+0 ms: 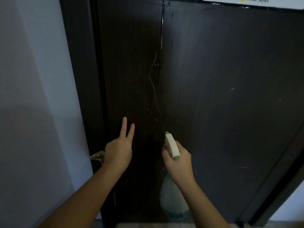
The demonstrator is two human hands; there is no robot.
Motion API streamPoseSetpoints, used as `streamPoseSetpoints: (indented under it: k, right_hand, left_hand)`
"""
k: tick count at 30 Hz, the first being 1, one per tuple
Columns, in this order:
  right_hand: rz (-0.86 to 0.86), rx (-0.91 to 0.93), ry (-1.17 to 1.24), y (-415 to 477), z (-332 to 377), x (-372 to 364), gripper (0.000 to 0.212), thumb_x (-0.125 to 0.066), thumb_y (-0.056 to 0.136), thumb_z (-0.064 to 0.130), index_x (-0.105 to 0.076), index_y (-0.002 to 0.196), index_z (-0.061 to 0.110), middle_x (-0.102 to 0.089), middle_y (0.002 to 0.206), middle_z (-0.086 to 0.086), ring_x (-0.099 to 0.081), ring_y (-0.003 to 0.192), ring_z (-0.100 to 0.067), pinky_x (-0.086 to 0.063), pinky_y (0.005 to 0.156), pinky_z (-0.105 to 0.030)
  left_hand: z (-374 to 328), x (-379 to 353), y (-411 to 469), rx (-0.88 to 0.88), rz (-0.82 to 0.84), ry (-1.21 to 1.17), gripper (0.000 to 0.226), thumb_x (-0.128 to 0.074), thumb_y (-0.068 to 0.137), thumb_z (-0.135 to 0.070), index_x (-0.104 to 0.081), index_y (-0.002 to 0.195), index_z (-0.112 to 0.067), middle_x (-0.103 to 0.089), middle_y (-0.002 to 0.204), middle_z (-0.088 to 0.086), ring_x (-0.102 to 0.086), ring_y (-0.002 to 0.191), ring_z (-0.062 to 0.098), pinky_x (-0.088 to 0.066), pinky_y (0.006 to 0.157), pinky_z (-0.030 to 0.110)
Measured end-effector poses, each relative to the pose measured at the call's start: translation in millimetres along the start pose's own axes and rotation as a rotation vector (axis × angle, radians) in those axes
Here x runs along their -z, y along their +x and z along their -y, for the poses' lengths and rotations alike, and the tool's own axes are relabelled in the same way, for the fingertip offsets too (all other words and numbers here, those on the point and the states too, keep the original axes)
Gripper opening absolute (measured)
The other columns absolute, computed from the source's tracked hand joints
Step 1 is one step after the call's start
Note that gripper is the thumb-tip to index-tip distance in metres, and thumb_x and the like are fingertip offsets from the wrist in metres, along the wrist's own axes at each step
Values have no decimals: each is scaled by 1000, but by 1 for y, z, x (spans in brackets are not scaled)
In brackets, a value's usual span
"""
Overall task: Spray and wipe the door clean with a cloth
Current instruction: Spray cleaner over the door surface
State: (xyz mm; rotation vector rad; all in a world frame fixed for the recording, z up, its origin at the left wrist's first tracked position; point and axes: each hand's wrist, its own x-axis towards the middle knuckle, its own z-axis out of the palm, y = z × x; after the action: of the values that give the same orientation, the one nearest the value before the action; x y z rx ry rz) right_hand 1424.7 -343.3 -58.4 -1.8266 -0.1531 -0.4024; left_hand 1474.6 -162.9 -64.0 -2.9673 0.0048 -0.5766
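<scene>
Both forearms reach up from the bottom edge toward the dark door (222, 96). The left hand (118, 152) is raised, index and middle fingers straight in a V and the rest tucked, and a patterned cloth (97, 156) pokes out at its left side. The right hand (178, 163) is wrapped round the neck of the spray bottle (170, 199), pale nozzle aimed at the door, green body hanging below the wrist. Up ahead, wet droplets and a thin running streak (154, 89) glisten on the panel beside its centre seam. A white sign (253, 1) sits at the top right.
</scene>
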Motion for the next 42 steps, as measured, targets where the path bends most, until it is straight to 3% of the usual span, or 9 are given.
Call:
streamPoseSetpoints:
  k: [7, 11, 17, 20, 24, 28, 34, 40, 42]
  right_hand:
    - [-29, -107, 29, -24, -29, 4, 21, -56, 87, -3, -62, 88, 16, -59, 67, -4, -55, 49, 0, -41, 43, -13]
    - [-114, -182, 31, -29, -46, 18, 18, -56, 87, -2, -64, 90, 14, -62, 72, -5, -56, 51, 2, -41, 44, -12]
    - [-268, -46, 87, 16, 1, 71, 11, -56, 88, -4, -59, 82, 5, -53, 60, -1, -48, 41, 4, -37, 40, -12]
    - [-368, 3, 57, 37, 25, 105, 7, -56, 87, -1, -62, 84, 2, -54, 59, -3, -49, 38, 2, -37, 38, -12]
    - [-423, 14, 7, 55, 39, 139, 8, -55, 87, 2, -61, 85, -4, -54, 60, -6, -50, 37, 0, -37, 38, -12]
    - [-452, -5, 6, 64, 44, 159, 12, -56, 87, 4, -57, 82, -7, -53, 59, -8, -48, 35, -1, -37, 38, -14]
    - [-428, -46, 57, 75, 30, 170, 17, -57, 84, 8, -55, 81, -9, -54, 57, -18, -55, 38, -20, -43, 44, -30]
    - [-272, -116, 81, 64, 18, 167, 6, -60, 84, 6, -60, 78, 5, -57, 63, -10, -54, 39, -16, -42, 41, -24]
    - [-187, -128, 58, 56, 15, 166, 12, -60, 85, 6, -60, 76, 14, -58, 63, -5, -53, 40, -9, -41, 40, -21]
  left_hand:
    - [0, -23, -19, -30, 28, 1, 84, -53, 91, -14, 5, 152, -27, 28, 156, 8, -39, 52, 8, -28, 41, 21]
    - [-13, -40, -30, -102, 13, 29, 79, -49, 93, -20, 3, 153, -26, 23, 157, 7, -38, 52, 7, -26, 41, 21]
    - [-62, -4, -4, -227, -218, -110, 84, -74, 74, -21, -33, 148, -23, -12, 160, 6, -34, 45, 7, -27, 38, 20]
    - [-98, 35, 24, -300, -232, -85, 86, -68, 80, -17, -21, 151, -28, 5, 161, 8, -46, 52, 11, -37, 43, 25]
    - [-142, 76, 51, -309, -194, -21, 84, -49, 90, -7, 3, 152, -29, 33, 153, 12, -42, 63, 15, -34, 52, 29]
    - [-162, 92, 51, -255, -161, 40, 81, -43, 90, 2, 1, 153, -24, 34, 150, 19, -38, 57, 14, -35, 52, 28]
    - [-161, 95, 51, -240, -139, 98, 87, -44, 87, 6, 1, 153, -28, 34, 151, 16, -33, 49, 13, -31, 46, 28]
    - [-159, 99, 49, -242, -123, 144, 86, -45, 88, 3, 3, 152, -30, 36, 150, 15, -36, 49, 13, -33, 45, 27]
    - [-158, 100, 49, -247, -112, 173, 88, -46, 88, 2, 4, 152, -30, 37, 149, 15, -39, 51, 12, -32, 44, 26]
